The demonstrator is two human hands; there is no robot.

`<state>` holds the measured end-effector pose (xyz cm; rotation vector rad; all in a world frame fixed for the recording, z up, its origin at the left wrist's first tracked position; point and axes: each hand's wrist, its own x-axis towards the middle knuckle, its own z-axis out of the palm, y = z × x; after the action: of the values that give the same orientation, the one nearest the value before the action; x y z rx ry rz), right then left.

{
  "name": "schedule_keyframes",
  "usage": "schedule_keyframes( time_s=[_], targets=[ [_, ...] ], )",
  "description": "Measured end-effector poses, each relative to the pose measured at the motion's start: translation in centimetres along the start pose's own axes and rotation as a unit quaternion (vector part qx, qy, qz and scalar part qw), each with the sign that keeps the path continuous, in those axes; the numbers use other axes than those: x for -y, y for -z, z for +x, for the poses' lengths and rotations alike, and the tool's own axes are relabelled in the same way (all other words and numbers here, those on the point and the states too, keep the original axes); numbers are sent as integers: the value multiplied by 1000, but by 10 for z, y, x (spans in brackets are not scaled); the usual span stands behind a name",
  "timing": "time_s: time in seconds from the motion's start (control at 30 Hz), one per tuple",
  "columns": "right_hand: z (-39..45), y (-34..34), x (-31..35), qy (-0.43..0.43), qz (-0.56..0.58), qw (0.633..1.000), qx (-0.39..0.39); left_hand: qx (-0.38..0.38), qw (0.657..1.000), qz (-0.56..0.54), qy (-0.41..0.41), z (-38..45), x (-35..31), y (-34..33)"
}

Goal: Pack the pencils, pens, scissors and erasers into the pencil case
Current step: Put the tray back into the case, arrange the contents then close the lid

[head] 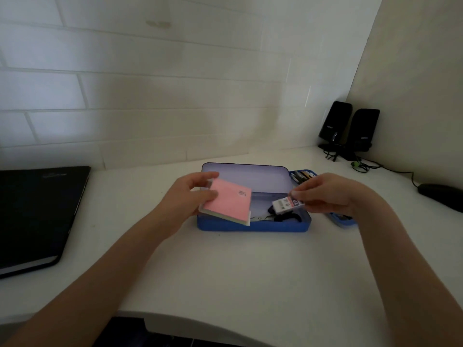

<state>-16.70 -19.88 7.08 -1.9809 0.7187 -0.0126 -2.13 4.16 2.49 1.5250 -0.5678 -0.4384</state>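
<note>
Hands [193, 194] gripping above case rim [253, 226]

The pencil case [253, 225] appeared to be smooth blue plastic with a pale, faintly glossy lid interior. The pink pad [229, 204] was matt paper with stacked page edges. The eraser [288, 204] carried a printed paper sleeve. The desk [225, 271] was smooth, matt white. The speakers [350, 126] were glossy black.

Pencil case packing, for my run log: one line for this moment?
left hand: holds pink notepad | right hand: pinches eraser | pencil case: open
</note>
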Motion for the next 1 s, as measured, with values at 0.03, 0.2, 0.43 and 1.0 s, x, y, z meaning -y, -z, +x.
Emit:
schedule_keyframes(
  time_s=[0.03,0.2,0.43,1.0],
  targets=[
    [-1,4,-3,-17,-3,1000,13,4,1000,22,-5,0,1,0],
    [-5,0,6,-22,-153,988,-19,5,989,134,-67,-3,6,-3],
    [-2,-16,10,-14,-283,959,-31,-63,970,200,-123,-3,14,-14],
    [6,-29,12,156,-189,967,-74,135,863,413,-259,-21,14,-25]
  ],
)
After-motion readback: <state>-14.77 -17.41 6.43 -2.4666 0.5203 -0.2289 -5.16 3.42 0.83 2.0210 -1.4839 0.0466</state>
